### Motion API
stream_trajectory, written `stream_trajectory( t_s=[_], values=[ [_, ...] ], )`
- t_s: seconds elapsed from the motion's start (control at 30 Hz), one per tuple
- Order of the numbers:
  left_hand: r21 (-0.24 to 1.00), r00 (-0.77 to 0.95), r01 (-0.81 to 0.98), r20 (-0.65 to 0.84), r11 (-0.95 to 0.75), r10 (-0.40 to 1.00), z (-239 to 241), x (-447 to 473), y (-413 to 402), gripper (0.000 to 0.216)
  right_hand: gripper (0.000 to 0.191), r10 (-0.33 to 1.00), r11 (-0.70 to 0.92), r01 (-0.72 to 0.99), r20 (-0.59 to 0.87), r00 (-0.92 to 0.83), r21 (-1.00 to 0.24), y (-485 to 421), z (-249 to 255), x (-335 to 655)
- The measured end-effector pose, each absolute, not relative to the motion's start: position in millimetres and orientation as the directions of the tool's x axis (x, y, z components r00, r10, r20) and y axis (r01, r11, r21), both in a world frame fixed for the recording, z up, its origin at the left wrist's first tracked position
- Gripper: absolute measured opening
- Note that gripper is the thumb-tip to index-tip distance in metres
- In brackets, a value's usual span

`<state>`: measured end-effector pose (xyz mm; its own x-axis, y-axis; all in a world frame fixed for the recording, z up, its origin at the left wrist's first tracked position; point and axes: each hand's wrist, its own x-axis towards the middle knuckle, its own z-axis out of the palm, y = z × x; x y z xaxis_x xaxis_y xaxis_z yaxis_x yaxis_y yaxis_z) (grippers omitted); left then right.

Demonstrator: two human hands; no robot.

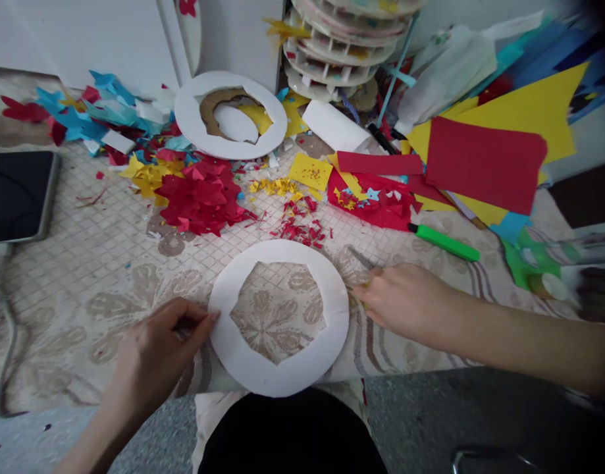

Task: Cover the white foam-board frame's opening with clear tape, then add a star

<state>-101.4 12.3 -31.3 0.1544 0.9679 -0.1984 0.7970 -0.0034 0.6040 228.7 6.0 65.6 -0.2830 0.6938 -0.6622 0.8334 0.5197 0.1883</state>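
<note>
A white foam ring [243,359] with a jagged cut-out middle lies at the table's front edge. My left hand [157,352] pinches its left rim with closed fingers. My right hand [405,299] is closed round a pair of scissors [360,258], whose blades point up and left beside the ring's right rim. A second white ring [191,125] lies at the back of the table.
Piles of red paper cut-outs [201,194], yellow scraps [149,174] and blue shapes [85,115] lie behind the ring. Red paper [484,168] and yellow sheets [539,105] sit at the right, with a green marker [443,241]. A phone [16,194] rests at the left. Stacked discs [341,46] stand at the back.
</note>
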Motion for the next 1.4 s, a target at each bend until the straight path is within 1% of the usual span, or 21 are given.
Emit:
stream_trajectory(
  t_s=[0.1,0.2,0.4,0.5,0.63,0.9,1.0,1.17,1.27,1.37,1.4],
  values=[
    [0.568,0.155,0.823,-0.243,0.011,0.958,-32.0,-101.6,12.6,0.032,0.016,0.694,0.529,0.824,-0.663,-0.282,0.203,5.7,65.1,227.5],
    [0.571,0.166,0.821,-0.236,-0.002,0.957,-30.2,-99.4,13.3,0.032,0.016,0.698,0.533,0.822,-0.653,-0.294,0.199,5.0,64.2,227.6],
    [0.551,0.191,0.831,-0.165,-0.07,0.968,-26.0,-94.1,11.9,0.027,0.016,0.713,0.53,0.83,-0.62,-0.326,0.173,4.2,60.5,229.2],
    [0.539,0.221,0.834,-0.131,-0.117,0.966,-24.5,-93.4,10.5,0.023,0.017,0.719,0.517,0.838,-0.622,-0.312,0.177,4.2,60.1,229.1],
    [0.523,0.255,0.835,-0.088,-0.173,0.963,-21.6,-92.3,9.1,0.02,0.018,0.718,0.537,0.822,-0.614,-0.328,0.189,3.0,58.7,230.9],
    [0.436,0.303,0.856,0.012,-0.278,0.953,-22.9,-89.3,5.8,0.018,0.015,0.73,0.569,0.797,-0.571,-0.375,0.204,-0.1,55.5,233.3],
    [0.414,0.295,0.867,0.024,-0.279,0.955,-23.8,-88.3,4.3,0.018,0.017,0.744,0.559,0.801,-0.557,-0.37,0.215,-1.2,57.8,231.1],
    [0.422,0.287,0.864,0.036,-0.275,0.957,-23.4,-86.2,2.7,0.018,0.019,0.731,0.542,0.815,-0.593,-0.339,0.203,-1.4,61.1,228.0],
    [0.419,0.286,0.864,0.046,-0.279,0.957,-25.1,-86.1,1.0,0.019,0.02,0.727,0.558,0.799,-0.597,-0.338,0.227,-0.9,61.9,227.2],
    [0.416,0.242,0.876,0.063,-0.245,0.968,-28.3,-87.7,-1.7,0.017,0.021,0.706,0.576,0.782,-0.627,-0.329,0.238,0.0,62.8,226.5],
    [0.42,0.218,0.879,0.069,-0.226,0.974,-29.2,-88.3,-2.6,0.021,0.021,0.703,0.579,0.781,-0.629,-0.331,0.236,0.2,63.3,226.3]
  ],
)
